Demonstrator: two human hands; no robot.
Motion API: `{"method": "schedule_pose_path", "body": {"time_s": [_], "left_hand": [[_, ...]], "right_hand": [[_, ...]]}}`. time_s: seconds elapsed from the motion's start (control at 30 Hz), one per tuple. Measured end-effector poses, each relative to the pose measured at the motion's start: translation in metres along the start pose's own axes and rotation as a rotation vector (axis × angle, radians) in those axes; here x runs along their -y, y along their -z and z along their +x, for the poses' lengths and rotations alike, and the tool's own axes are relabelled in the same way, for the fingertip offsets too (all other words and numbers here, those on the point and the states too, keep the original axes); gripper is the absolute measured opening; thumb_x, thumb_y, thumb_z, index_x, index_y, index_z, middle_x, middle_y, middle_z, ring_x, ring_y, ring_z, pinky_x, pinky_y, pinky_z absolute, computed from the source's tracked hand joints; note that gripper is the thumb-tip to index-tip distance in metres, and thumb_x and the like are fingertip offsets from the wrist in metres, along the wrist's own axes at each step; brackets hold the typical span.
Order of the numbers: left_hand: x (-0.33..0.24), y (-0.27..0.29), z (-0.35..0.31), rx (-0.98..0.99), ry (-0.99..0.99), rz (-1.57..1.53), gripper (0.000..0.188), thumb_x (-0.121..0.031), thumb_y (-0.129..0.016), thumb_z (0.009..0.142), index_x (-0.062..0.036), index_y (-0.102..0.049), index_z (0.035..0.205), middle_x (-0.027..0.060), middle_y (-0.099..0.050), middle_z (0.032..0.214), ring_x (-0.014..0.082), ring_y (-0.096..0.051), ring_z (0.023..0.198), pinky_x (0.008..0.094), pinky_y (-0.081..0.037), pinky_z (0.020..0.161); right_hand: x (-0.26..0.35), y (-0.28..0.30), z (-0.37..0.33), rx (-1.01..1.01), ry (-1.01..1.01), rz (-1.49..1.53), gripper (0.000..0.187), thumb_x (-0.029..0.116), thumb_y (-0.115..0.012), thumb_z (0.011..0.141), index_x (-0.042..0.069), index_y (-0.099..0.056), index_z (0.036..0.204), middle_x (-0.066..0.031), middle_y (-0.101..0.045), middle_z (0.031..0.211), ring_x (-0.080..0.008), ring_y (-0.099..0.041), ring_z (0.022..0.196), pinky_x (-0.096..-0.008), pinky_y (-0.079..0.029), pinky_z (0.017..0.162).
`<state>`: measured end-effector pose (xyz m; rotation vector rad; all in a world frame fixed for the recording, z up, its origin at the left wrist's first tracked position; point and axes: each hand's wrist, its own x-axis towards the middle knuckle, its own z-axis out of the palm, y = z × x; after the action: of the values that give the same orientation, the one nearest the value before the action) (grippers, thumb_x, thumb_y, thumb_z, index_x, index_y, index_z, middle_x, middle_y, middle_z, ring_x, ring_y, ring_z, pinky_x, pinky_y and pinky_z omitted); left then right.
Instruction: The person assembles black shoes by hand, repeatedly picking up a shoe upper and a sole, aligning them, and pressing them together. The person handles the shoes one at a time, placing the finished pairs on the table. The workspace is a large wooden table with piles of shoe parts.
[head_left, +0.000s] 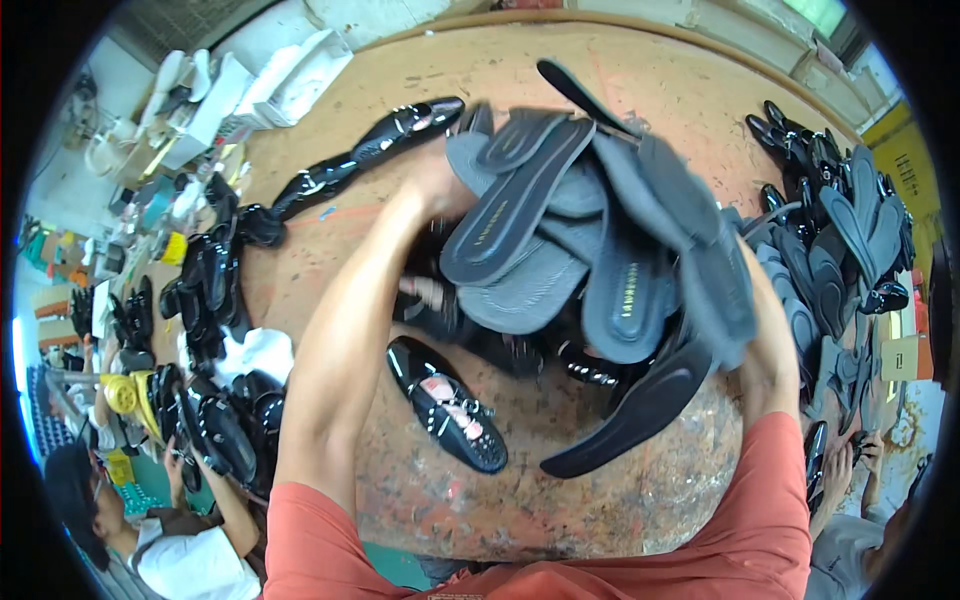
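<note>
A heap of dark grey and black insoles [530, 275], some with small gold print, is held between my two hands above the table. My left hand [447, 188] grips the heap's left side, its fingers hidden under the insoles. On the right side my right forearm [765, 350] reaches up to the heap; the insoles cover that hand, and those near it are blurred. One long black insole [640, 415] hangs at the lower edge of the heap. Beneath lie glossy black shoes, partly hidden. Nearer me is a black buckled shoe [450, 405] with pale stuffing inside.
A row of black shoes [370, 150] runs across the far left of the worn wooden table [590, 520]. More shoes [215, 280] crowd the left edge near a white cloth [255, 355]. Insoles [865, 235] and shoes pile up at right. Co-workers [170, 545] sit at both sides.
</note>
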<state>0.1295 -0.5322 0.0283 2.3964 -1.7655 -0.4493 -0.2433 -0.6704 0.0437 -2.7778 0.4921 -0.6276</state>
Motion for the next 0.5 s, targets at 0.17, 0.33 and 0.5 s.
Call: {"method": "schedule_pose_path", "body": {"time_s": [0.17, 0.33, 0.5], "left_hand": [[-0.027, -0.001, -0.123, 0.145, 0.226, 0.194, 0.047, -0.039, -0.072, 0.086, -0.0049, -0.08, 0.117, 0.0313, -0.074, 0.121, 0.0485, -0.072, 0.116, 0.056, -0.057, 0.103], [0.056, -0.031, -0.249, -0.192, 0.302, -0.186, 0.048, -0.033, -0.065, 0.098, -0.0072, -0.071, 0.138, 0.0308, -0.059, 0.15, 0.0495, -0.059, 0.136, 0.0525, -0.049, 0.115], [0.049, -0.034, -0.353, -0.552, 0.237, -0.455, 0.049, -0.019, -0.068, 0.099, -0.0021, -0.065, 0.144, 0.0287, -0.059, 0.153, 0.0418, -0.059, 0.141, 0.0427, -0.044, 0.12]], "right_hand": [[0.047, -0.037, 0.01, 0.17, 0.115, -0.092, 0.083, 0.035, -0.084, 0.085, 0.005, -0.053, 0.156, -0.0245, -0.072, 0.132, -0.0366, -0.071, 0.12, -0.0451, -0.058, 0.099], [0.065, -0.076, 0.044, 0.21, 0.153, -0.064, 0.076, 0.031, -0.082, 0.088, 0.008, -0.055, 0.155, -0.0226, -0.074, 0.129, -0.0358, -0.074, 0.116, -0.0452, -0.06, 0.096], [-0.005, -0.001, 0.022, 0.063, -0.276, 0.1, 0.066, 0.029, -0.081, 0.092, 0.006, -0.06, 0.151, -0.0205, -0.077, 0.127, -0.0316, -0.075, 0.114, -0.0425, -0.061, 0.095]]}}
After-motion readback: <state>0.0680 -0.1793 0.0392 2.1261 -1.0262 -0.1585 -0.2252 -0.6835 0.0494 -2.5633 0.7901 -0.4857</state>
